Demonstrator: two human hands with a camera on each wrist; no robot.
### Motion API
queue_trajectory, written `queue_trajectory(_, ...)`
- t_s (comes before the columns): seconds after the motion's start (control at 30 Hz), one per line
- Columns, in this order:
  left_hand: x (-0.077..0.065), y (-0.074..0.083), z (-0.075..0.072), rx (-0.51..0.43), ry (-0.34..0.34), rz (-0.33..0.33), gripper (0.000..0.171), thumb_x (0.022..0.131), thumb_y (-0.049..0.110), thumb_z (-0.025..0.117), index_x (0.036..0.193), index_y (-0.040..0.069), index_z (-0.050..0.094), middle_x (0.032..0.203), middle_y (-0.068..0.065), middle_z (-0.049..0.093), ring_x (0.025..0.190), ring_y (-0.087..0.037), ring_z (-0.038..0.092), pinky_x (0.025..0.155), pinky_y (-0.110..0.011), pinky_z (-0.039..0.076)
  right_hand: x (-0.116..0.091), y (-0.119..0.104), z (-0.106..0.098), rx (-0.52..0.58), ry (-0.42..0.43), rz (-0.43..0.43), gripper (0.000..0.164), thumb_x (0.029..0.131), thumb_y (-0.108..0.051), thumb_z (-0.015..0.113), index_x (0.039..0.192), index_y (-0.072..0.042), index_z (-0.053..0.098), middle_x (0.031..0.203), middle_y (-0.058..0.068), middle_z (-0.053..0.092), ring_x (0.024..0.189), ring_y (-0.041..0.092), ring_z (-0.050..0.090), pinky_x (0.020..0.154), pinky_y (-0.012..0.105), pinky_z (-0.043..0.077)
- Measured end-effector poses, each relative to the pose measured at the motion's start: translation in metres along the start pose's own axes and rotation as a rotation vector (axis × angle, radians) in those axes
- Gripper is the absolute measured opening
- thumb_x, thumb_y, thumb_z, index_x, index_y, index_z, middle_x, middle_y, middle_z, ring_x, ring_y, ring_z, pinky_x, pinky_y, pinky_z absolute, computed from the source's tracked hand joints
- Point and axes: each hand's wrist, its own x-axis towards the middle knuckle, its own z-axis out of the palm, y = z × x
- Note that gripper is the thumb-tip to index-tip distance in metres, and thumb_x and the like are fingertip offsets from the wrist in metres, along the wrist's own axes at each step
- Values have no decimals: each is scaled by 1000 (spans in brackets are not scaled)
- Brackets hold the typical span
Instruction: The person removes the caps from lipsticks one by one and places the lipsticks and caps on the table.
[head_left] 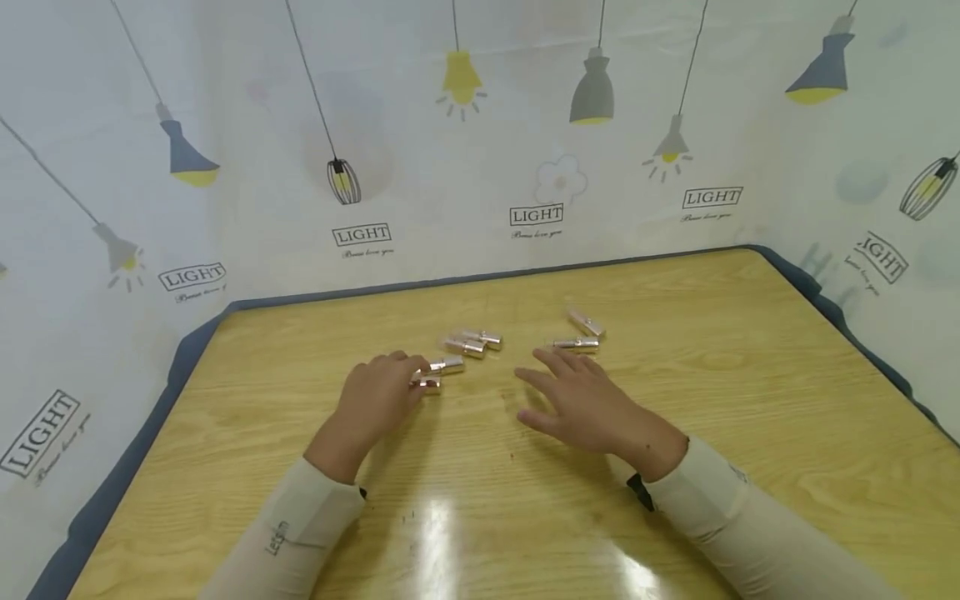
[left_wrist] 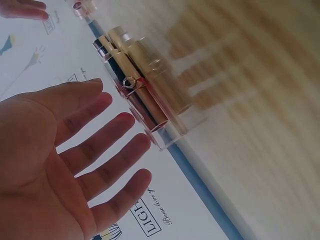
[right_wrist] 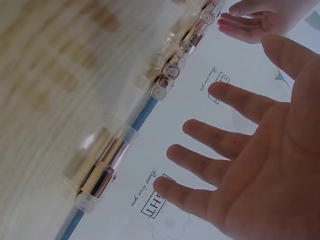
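Hand, left [head_left: 381,396]: your fingers reach over two small shiny tubes, loose and wrapped round nothing; the left wrist view shows them spread, though you cannot be sure from here whether a fingertip touches.
Tubes by the left hand: the nearer tube [head_left: 431,384] lies partly hidden by your fingers, the farther tube [head_left: 450,364] just beyond it on the table [head_left: 510,517]. To take one well, bring thumb and forefinger to its sides, so that its neighbour does not roll.
Tubes in the middle: the front tube [head_left: 470,347] and back tube [head_left: 491,340] lie close together, past your left fingertips. Whether they touch is unclear; if you need one, separate them gently first.
Hand, right [head_left: 581,406]: your fingers are extended and apart, grasping nothing, palm toward the table. Keep them relaxed and come in low; a brush from above would probably send a round tube rolling.
Tubes by the right hand: the level tube [head_left: 577,344] lies just past your fingertips, the slanted tube [head_left: 588,324] behind it. Line your pinch up with each one's length, and hold the metal part rather than the clear end, which may be slippery.
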Motion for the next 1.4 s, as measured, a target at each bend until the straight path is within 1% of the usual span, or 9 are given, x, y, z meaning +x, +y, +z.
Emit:
queue_trajectory(0.17,0,-1,2,28,-9,3,23,92,26,74,113,18,73,96,-3,72,80,-22,67,59,-37,52,0,-1,1,-9,-14,-15,60,100,-47,56,150,-15,46,159,21,33,148,43,28,115,66,25)
queue_trajectory(0.3,1,-2,3,58,-10,23,20,92,21,73,112,18,74,97,-3,72,81,-23,67,61,-38,53,0,-1,0,2,-25,-17,61,100,-47,56,151,-15,45,159,21,32,148,44,27,115,67,25)
queue_trajectory(0.43,1,-3,3,56,-18,28,19,92,19,74,111,19,74,99,-3,72,83,-23,68,61,-38,54,0,-1,-1,-1,-28,-13,61,100,-47,56,151,-16,45,160,21,32,149,42,27,114,67,26)
queue_trajectory(0.63,2,-2,0,50,-11,38,22,91,19,74,113,18,74,93,-3,72,78,-21,67,57,-34,52,-1,0,-3,-22,-21,-20,60,100,-47,56,150,-15,47,159,21,33,148,41,28,115,66,26)
queue_trajectory(0.77,4,-2,2,44,-9,46,25,90,19,75,115,17,73,90,-2,71,76,-21,66,59,-36,53,-1,1,-2,-30,-18,-22,59,100,-46,57,149,-15,47,159,21,34,148,41,29,115,65,27)
queue_trajectory(0.83,4,-3,3,31,-30,48,24,90,18,74,115,17,73,90,-3,71,78,-22,67,62,-38,54,-2,2,-1,-28,-19,-27,59,100,-45,57,150,-15,47,158,21,34,148,41,29,115,65,28)
queue_trajectory(1.03,3,-8,8,-23,-155,55,18,96,9,67,110,18,72,85,-2,64,78,-21,62,67,-38,52,-3,0,2,-24,-52,-34,61,100,-45,58,151,-15,45,160,20,32,149,43,27,115,65,27)
queue_trajectory(1.2,5,-8,7,-18,-150,57,14,95,11,68,106,19,71,83,-2,63,77,-21,62,68,-41,52,-4,-2,1,-31,-59,-22,61,99,-45,59,151,-15,45,160,20,32,150,44,23,116,64,27)
queue_trajectory(1.4,6,-7,8,19,-168,60,19,95,12,69,113,18,71,88,-3,66,80,-22,64,70,-41,54,-6,-4,0,-35,-68,-12,59,100,-45,59,150,-16,46,161,19,31,151,43,21,116,64,27)
